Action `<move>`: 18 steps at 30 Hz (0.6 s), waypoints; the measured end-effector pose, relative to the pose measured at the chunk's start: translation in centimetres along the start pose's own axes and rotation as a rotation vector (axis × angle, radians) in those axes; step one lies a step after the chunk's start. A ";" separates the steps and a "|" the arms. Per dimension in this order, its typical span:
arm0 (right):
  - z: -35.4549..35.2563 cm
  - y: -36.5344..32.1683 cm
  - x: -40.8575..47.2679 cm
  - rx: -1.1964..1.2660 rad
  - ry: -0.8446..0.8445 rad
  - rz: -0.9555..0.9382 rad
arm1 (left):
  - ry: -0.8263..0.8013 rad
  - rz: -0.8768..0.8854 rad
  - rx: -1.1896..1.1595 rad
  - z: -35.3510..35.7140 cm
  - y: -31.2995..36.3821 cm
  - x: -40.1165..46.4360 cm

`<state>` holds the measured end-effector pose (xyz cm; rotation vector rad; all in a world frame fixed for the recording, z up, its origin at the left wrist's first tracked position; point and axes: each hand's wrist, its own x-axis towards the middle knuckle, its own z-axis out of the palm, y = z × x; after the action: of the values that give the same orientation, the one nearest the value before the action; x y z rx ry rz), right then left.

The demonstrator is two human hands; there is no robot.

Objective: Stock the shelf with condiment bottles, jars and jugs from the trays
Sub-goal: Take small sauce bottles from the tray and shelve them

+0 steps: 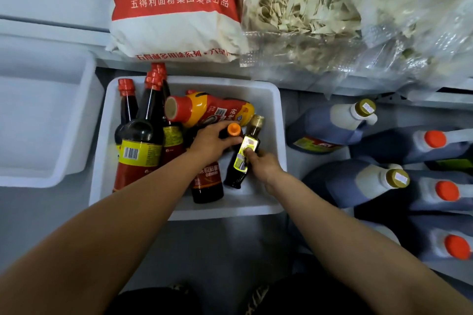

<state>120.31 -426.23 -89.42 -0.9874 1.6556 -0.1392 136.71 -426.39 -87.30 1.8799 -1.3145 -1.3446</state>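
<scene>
Both hands in the white tray point(277, 135), each gripping a bottle.

Left hand point(208, 143) curls round the orange-capped bottle point(207, 181); right hand point(263, 165) pinches the small gold-capped bottle point(247, 153) beside the tray's right wall. Bare tray floor shows around it.

Flour sack point(176, 7): top cut off by upper frame edge. Orange-capped bottle point(207, 181): shoulder hidden under left hand point(208, 144). Jugs point(440, 186): right side cut off at frame edge. Small bottle point(244, 158): label print unreadable. Right hand point(265, 170) fingertips hidden behind it.
</scene>
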 end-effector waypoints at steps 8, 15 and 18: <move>0.4 1.8 -0.6 0.241 -0.082 0.259 | 0.027 0.099 -0.160 -3.0 3.1 -3.3; 0.7 1.4 0.1 0.362 -0.093 0.326 | -0.043 0.022 -0.627 -5.1 4.6 -4.6; 1.3 1.4 0.4 0.423 -0.117 0.331 | -0.033 -0.024 -0.738 -5.8 3.9 -4.8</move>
<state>120.69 -425.05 -90.93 -0.3900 1.5723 -0.1951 140.04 -424.57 -79.72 1.3598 -0.6569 -1.5891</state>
